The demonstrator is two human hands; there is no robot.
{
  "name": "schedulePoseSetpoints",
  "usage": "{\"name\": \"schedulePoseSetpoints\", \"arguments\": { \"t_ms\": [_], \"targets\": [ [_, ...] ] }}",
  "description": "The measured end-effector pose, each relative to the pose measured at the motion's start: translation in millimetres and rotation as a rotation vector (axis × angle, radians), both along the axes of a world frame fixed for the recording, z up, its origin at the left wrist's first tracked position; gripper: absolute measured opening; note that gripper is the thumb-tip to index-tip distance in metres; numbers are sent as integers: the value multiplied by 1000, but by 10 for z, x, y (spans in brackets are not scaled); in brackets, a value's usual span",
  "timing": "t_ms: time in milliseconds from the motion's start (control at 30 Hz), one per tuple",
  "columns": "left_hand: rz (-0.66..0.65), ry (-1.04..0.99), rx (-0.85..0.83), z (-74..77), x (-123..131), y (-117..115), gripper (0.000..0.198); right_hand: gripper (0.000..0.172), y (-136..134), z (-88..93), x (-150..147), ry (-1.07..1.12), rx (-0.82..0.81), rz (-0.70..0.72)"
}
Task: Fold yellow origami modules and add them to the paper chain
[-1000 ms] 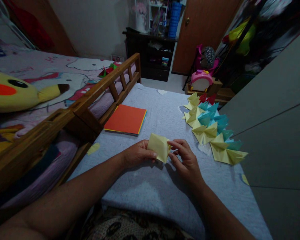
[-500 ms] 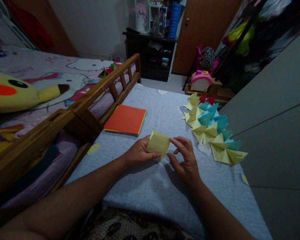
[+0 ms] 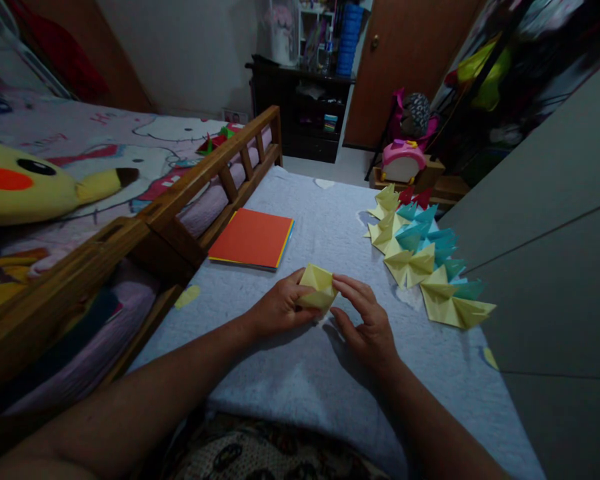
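Note:
A small yellow folded paper (image 3: 320, 279) is held up over the middle of the bed, its top layer opened into a hollow. My left hand (image 3: 283, 305) is closed on its left side, with some fingers behind it hidden. At the paper's right edge, my right hand (image 3: 367, 320) grips with bent fingers at the upper corner and the thumb lower down. Beyond my left hand lies a stack of square coloured paper (image 3: 253, 239), orange on top. Right of my right hand stand several folded yellow paper pieces (image 3: 411, 265) in a row, with blue ones (image 3: 443, 243) behind them.
A wooden bed rail (image 3: 205, 163) runs along the left, with a yellow plush toy (image 3: 40, 183) on the bed beyond. Pale cabinet panels (image 3: 555, 280) border the right side. A dark shelf unit (image 3: 300, 113) and a pink toy case (image 3: 403, 162) stand past the far end.
The yellow paper has gone from a flat square to a shape with its top layer opened. My right fingers have moved left onto its edge. My left fingers have curled over its front.

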State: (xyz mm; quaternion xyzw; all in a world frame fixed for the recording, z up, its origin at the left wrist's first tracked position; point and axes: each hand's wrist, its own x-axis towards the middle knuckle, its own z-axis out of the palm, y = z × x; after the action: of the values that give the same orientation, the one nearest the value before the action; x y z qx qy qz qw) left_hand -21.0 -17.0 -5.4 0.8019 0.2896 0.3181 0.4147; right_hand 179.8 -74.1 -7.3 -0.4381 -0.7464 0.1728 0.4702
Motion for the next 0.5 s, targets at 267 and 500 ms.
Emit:
{"name": "schedulePoseSetpoints", "arguments": {
  "t_ms": [267,500],
  "targets": [
    [46,27,102,-15,2,10,22,53,-24,8,-26,-4,10,-17],
    [48,40,76,-20,-6,14,25,50,-35,-8,-37,-7,19,-48]
  ]
}}
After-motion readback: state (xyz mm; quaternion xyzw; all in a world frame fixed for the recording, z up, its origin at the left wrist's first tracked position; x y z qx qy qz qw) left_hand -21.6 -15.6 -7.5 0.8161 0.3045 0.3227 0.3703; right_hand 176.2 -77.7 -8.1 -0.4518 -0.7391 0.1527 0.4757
